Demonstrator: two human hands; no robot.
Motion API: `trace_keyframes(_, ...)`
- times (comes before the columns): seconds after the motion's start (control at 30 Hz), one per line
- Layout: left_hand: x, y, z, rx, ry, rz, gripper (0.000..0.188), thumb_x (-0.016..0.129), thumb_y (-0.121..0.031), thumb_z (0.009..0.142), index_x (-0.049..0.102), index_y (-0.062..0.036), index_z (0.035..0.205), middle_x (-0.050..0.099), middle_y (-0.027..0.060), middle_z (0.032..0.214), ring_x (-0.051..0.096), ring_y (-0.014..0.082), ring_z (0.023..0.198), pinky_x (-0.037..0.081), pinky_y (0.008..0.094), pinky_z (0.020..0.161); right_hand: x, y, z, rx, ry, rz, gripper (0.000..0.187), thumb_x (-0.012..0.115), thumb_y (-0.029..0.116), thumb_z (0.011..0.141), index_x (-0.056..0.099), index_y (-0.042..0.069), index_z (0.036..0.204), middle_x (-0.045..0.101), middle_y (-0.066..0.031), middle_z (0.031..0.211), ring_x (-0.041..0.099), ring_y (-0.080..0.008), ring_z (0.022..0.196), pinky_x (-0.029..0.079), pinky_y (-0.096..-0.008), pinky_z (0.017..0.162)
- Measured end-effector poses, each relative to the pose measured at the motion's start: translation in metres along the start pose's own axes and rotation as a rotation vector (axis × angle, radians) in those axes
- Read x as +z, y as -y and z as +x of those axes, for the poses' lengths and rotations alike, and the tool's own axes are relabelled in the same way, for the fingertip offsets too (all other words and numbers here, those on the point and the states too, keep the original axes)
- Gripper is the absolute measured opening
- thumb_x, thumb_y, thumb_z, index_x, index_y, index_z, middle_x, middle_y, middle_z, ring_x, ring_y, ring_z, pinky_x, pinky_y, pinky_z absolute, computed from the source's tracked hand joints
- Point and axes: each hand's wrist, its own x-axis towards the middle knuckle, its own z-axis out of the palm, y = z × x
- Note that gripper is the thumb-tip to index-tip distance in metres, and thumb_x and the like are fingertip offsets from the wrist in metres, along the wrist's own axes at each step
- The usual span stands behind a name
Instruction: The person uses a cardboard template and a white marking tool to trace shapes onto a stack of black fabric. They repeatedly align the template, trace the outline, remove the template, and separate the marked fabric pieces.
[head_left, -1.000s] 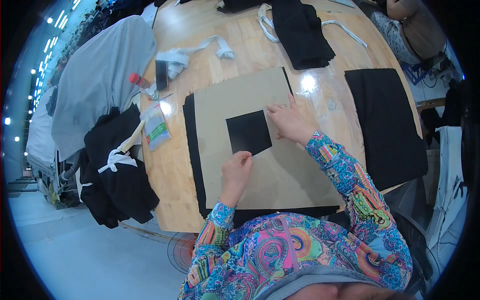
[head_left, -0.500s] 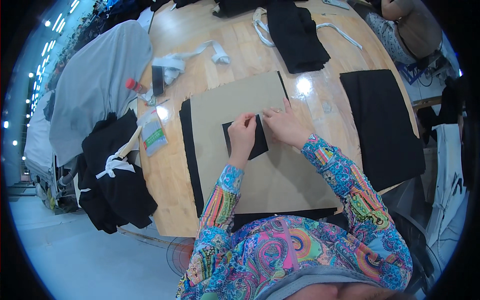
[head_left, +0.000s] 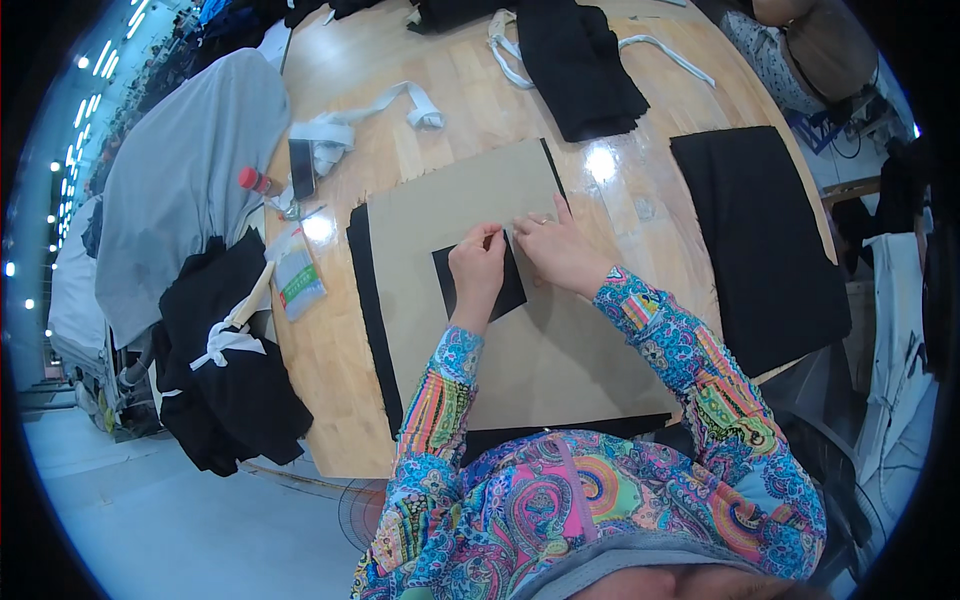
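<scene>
A large beige sheet [head_left: 590, 365] lies on the table in front of me, with black fabric [head_left: 375, 330] showing along its left and near edges. On it rests a small black square piece [head_left: 508, 290], set at a slant. My left hand [head_left: 477, 268] is over this square, thumb and fingers pinched together near its upper right corner; what they hold, if anything, is too small to make out. Beside that corner my right hand [head_left: 558, 248] lies palm down on the beige sheet, forefinger stretched out and the other fingers lightly bent.
Folded black fabric lies at the right [head_left: 760, 240]; another black bundle [head_left: 580, 75] is at the back. A phone [head_left: 302, 168], a white strap [head_left: 425, 110], a red-capped bottle [head_left: 255, 181] and a plastic packet [head_left: 297, 270] sit at the left. A person [head_left: 830, 50] is at the far right.
The whole view has shifted slightly to the left. Both hands stay at the upper right corner of the black square, the left one still pinched.
</scene>
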Motion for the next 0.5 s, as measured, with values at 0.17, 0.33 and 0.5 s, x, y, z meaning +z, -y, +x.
trace_keyframes(0.17, -0.001, 0.001, -0.007, 0.106, 0.005, 0.017, 0.012, 0.061, -0.01, 0.083, 0.066, -0.0011, 0.09, 0.068, 0.0155, 0.082, 0.067, 0.0278, 0.072, 0.052, 0.0344, 0.066, 0.002, 0.0, -0.002, 0.003, -0.047, -0.014, 0.041, 0.08, 0.013, 0.058, 0.067, 0.005, 0.096, 0.06, -0.006, 0.108, 0.056, -0.0224, 0.112, 0.019, -0.0603, 0.11)
trace_keyframes(0.33, -0.017, -0.013, -0.04, 0.075, 0.143, -0.009, 0.01, 0.061, -0.007, 0.082, 0.066, -0.0011, 0.089, 0.066, 0.0144, 0.083, 0.065, 0.0283, 0.073, 0.051, 0.035, 0.066, 0.011, -0.003, -0.002, 0.007, -0.115, -0.033, 0.04, 0.078, 0.011, 0.06, 0.067, 0.004, 0.097, 0.06, -0.0069, 0.11, 0.055, -0.0224, 0.112, 0.018, -0.0606, 0.11)
trace_keyframes(0.5, -0.03, -0.014, -0.073, 0.146, 0.196, 0.029, 0.01, 0.063, -0.007, 0.083, 0.068, -0.0005, 0.089, 0.068, 0.0124, 0.081, 0.067, 0.0193, 0.069, 0.053, 0.029, 0.064, 0.005, 0.0, -0.001, 0.003, -0.052, -0.025, 0.043, 0.078, 0.011, 0.059, 0.067, 0.004, 0.099, 0.06, -0.0069, 0.111, 0.055, -0.0228, 0.113, 0.017, -0.0611, 0.11)
